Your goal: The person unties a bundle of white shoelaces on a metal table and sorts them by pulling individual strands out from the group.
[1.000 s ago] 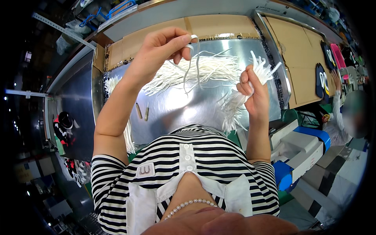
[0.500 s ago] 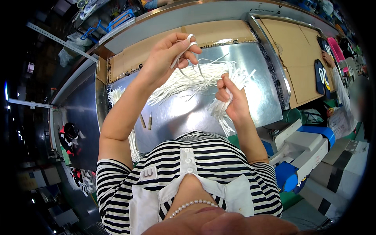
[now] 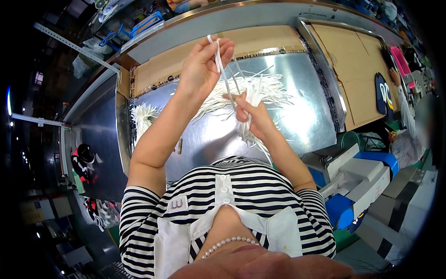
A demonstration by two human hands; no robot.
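Note:
Raised over the far part of the metal table [image 3: 204,153], my left hand [image 3: 200,69] is closed, with thin white cords [image 3: 222,70] pinched between thumb and fingers. The cords hang in loops toward my right hand [image 3: 255,118], which is wrapped round a bunch of white cords [image 3: 246,132]. Loose ends of that bunch droop below the right fist toward my body. Behind both hands a spread pile of white cords [image 3: 274,88] lies on the tabletop. Left of my left forearm rests another bundle of white cords [image 3: 141,116], partly hidden by the arm.
A small tool with a brownish handle [image 3: 180,146] lies near my left forearm. Cardboard [image 3: 260,39] lines the table's far edge. To the right are a cardboard-covered bench [image 3: 353,79] and a grey-and-blue machine [image 3: 357,174]. Another person's arm [image 3: 403,100] reaches in there.
My right hand has moved left with its bunch, closer beneath my left hand. My left hand has shifted slightly left, and the cords now stretch between both hands.

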